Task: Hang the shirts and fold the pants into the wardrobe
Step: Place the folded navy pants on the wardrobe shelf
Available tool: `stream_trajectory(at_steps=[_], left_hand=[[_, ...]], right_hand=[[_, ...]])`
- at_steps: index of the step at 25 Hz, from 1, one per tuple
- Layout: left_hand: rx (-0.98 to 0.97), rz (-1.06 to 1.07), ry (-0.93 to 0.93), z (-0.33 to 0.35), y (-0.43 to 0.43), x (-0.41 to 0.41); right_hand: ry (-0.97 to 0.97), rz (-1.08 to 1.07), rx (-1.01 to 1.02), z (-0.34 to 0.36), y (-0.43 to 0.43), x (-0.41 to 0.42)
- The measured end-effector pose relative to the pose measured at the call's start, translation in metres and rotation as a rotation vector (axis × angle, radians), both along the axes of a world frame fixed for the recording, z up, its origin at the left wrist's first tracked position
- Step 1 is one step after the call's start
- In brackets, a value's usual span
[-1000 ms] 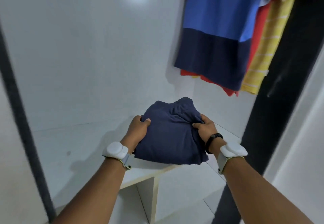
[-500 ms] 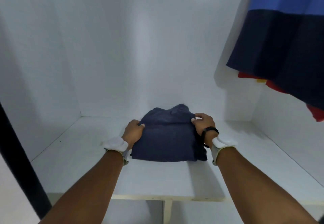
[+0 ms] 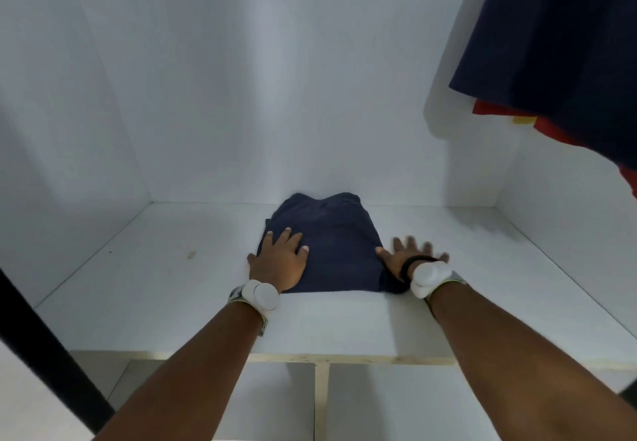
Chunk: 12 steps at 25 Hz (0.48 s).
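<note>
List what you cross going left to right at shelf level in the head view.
black bar → small brown mark → left hand, flat on the pants' left edge → folded navy pants → right hand, fingers spread at their right edge → hanging navy shirt, higher up.

Soft, cool light falls evenly; the right hand (image 3: 412, 257) is motion-blurred, frame edges bowed.
</note>
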<state>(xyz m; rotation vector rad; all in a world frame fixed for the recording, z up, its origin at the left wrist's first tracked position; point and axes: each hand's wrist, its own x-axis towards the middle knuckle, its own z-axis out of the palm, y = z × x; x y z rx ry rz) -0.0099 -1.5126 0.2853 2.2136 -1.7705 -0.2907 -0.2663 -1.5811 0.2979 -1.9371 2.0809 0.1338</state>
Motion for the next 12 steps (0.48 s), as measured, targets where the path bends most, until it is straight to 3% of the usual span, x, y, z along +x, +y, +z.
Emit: stream_trajectory(at_steps=[2,4,7,12], left_hand=[[-0.012,0.017,-0.017,0.000,0.001,-0.006],[-0.006,0.021,-0.029,-0.002,0.001,-0.005],[-0.035,0.026,-0.032,-0.005,0.000,-0.002],[-0.037,0.056,-0.054,-0.014,-0.024,-0.008]], right_hand=[[0.017,0.018,-0.173,0.014,0.001,0.007],[-0.181,0.282,-0.378,0.023,0.008,0.046],[-0.237,0.499,-0.263,0.013,0.005,0.107],[-0.069,0.332,-0.121,-0.010,-0.056,0.092]])
